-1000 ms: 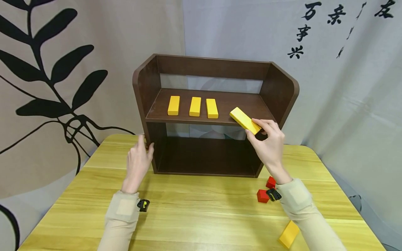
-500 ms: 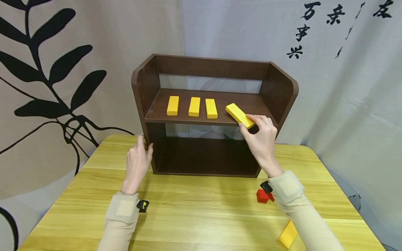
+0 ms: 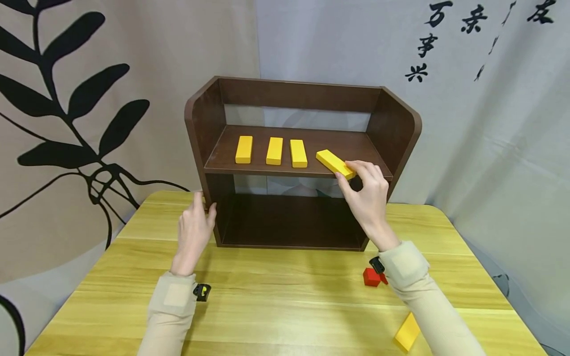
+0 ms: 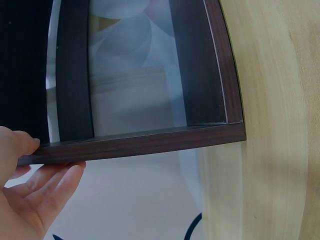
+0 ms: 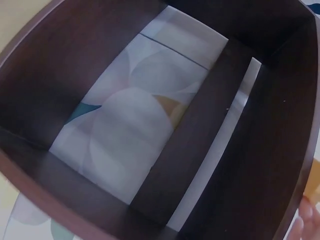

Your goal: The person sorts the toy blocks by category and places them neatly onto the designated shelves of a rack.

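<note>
A dark brown shelf unit (image 3: pixel 303 99) stood on a pale wooden counter (image 3: pixel 285 306) before draped wall cloths, one printed with black leaves and one with brush characters. The left hand (image 3: pixel 194 232) rested at the unit's left upright, thumb in front and straight fingers behind the panel's edge, as the left wrist view showed. The right hand (image 3: pixel 367 198) pinched the near end of a yellow block (image 3: pixel 335 163) between thumb and fingertips at the right of the upper shelf (image 3: pixel 352 146). That block lay up and to the left of the hand, its long axis slanting back toward the left, its far end on the board and near end at the front edge. Three more yellow blocks (image 3: pixel 274 151) lay in a row to its left, pointing front to back. On the counter, red blocks (image 3: pixel 371 277) sat beside the right sleeve, and another yellow piece (image 3: pixel 406 332) lay near the front edge.
</note>
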Action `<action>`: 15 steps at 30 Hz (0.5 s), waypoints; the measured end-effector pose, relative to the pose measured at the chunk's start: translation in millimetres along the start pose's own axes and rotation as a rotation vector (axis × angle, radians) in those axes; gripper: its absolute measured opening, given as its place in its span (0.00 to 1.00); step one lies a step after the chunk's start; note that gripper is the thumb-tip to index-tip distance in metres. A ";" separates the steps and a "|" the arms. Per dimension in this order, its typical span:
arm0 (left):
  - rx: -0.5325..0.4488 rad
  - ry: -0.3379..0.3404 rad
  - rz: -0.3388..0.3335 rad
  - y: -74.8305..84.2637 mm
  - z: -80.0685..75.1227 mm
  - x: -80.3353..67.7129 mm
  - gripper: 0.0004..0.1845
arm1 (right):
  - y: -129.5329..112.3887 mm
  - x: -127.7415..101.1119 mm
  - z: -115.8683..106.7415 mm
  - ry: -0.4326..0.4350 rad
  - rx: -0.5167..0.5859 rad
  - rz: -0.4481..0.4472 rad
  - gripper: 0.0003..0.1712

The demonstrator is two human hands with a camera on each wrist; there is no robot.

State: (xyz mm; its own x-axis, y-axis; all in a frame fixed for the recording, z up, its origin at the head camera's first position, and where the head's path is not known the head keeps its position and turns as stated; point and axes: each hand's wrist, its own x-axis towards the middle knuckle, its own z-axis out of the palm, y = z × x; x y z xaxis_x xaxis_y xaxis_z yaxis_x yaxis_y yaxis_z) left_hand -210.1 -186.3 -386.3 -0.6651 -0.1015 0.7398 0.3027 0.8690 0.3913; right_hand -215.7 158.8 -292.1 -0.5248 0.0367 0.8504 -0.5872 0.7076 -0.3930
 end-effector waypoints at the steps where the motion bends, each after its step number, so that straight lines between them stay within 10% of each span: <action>1: 0.001 0.000 0.001 -0.2 0.1 -0.1 0.14 | 1.6 -1.6 -0.3 0.009 0.012 -0.026 0.17; 15: 0.013 -0.010 -0.016 -0.2 0.1 0.6 0.14 | 13.7 -13.9 -8.3 -0.070 -0.055 -0.337 0.19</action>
State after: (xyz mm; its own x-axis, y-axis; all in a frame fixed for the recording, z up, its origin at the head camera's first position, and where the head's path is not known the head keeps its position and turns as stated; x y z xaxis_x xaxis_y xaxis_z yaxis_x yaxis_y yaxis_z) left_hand -210.7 -186.5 -385.9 -0.6766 -0.1105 0.7281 0.2834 0.8734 0.3960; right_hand -211.3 173.9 -306.4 -0.3496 -0.2524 0.9022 -0.7017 0.7087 -0.0736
